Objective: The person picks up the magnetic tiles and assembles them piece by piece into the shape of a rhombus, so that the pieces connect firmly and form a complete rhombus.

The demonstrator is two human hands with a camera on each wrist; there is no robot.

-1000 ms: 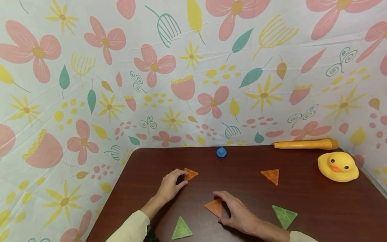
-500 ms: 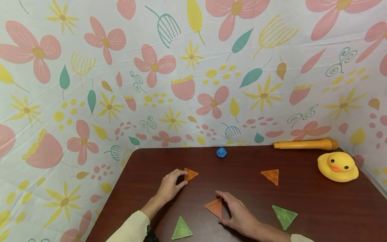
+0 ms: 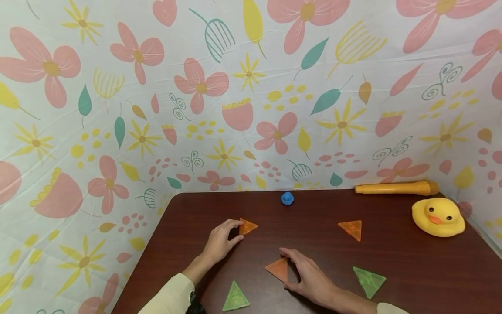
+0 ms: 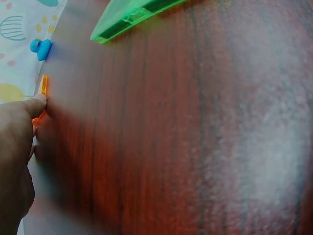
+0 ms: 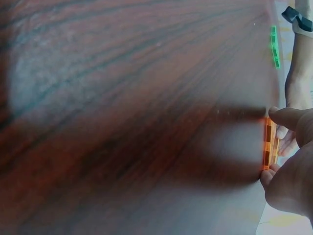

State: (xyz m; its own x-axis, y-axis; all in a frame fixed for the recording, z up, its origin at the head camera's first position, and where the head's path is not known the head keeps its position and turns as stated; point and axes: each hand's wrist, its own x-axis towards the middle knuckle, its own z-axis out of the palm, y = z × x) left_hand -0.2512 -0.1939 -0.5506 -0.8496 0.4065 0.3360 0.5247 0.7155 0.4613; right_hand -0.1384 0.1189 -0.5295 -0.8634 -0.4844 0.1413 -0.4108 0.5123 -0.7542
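Flower cloth (image 3: 274, 100): white with pink, yellow and green shapes, hanging at the far side.
Brown table (image 3: 310, 235): shiny, with the toys on top.
Right hand (image 3: 313, 279): near the middle; a finger and the thumb are clamped on the right side of the middle orange triangle (image 3: 278, 269), at its far and near corners.
Left hand (image 3: 219, 240): farther away and to the left; a finger and the thumb pinch the left side of the left orange triangle (image 3: 248, 226).
Yellow duck (image 3: 438, 218): at the far right, orange beak facing the near side.
Yellow stick (image 3: 396, 187): along the far right edge, behind the duck, fat end to the right.
Right green triangle (image 3: 369, 281): flat, just beyond the right arm.
Left green triangle (image 3: 236, 297): flat, near side, between the arms.
Right orange triangle (image 3: 354, 228): flat, left of the yellow duck.
Blue duck (image 3: 287, 198): tiny, at the far edge, between the left and right orange triangles.
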